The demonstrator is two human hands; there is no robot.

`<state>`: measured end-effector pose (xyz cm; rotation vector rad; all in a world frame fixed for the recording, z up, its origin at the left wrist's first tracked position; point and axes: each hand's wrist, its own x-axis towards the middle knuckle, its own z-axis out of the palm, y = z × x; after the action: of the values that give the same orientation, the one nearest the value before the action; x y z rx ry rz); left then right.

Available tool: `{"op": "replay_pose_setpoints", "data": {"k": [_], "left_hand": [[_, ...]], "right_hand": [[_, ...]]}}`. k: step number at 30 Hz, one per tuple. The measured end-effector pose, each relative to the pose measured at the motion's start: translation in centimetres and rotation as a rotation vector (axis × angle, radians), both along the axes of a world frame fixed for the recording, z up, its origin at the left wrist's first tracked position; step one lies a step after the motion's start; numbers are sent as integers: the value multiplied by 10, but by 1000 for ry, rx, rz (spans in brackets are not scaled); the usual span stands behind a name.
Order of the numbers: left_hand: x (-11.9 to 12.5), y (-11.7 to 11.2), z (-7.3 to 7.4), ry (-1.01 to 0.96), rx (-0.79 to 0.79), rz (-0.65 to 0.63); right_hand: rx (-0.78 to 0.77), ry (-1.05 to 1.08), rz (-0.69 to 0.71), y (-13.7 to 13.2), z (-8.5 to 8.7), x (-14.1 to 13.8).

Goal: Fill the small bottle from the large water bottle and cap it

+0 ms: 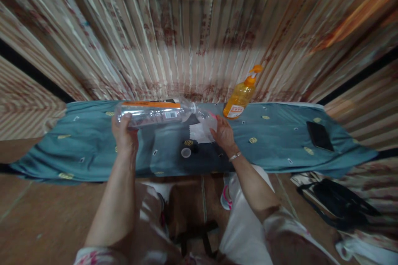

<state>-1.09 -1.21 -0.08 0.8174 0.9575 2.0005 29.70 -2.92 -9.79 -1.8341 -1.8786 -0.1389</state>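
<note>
My left hand (124,134) grips the base end of a clear plastic bottle (155,114) with an orange label, held on its side above the blue-green cloth (93,140). The bottle's open neck points right toward a small clear cup (209,116). My right hand (223,132) holds that cup from the right, its fingers curled round it, over a white paper (199,133). A small white cap (185,152) and a dark cap (192,145) lie on the cloth just in front of the paper.
An orange pump bottle (241,97) stands behind my right hand by the curtain. A black phone (319,136) lies on the cloth at the right. A black bag (338,203) sits on the floor at the lower right. A patterned curtain (199,29) hangs behind.
</note>
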Motion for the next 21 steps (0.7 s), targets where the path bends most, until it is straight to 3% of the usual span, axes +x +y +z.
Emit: {"op": "replay_pose_setpoints", "data": {"k": [6,13,21], "left_hand": [[-3,-5,2,23,-31,0],[-11,-2,7,52,-55,-5],[-15,2,2,100,-49,-81]], "right_hand": [[7,-19,8,-1,4,-5],[-98,-35,-6,-1,13,-11],[-47,-29,7,0,8,-6]]}}
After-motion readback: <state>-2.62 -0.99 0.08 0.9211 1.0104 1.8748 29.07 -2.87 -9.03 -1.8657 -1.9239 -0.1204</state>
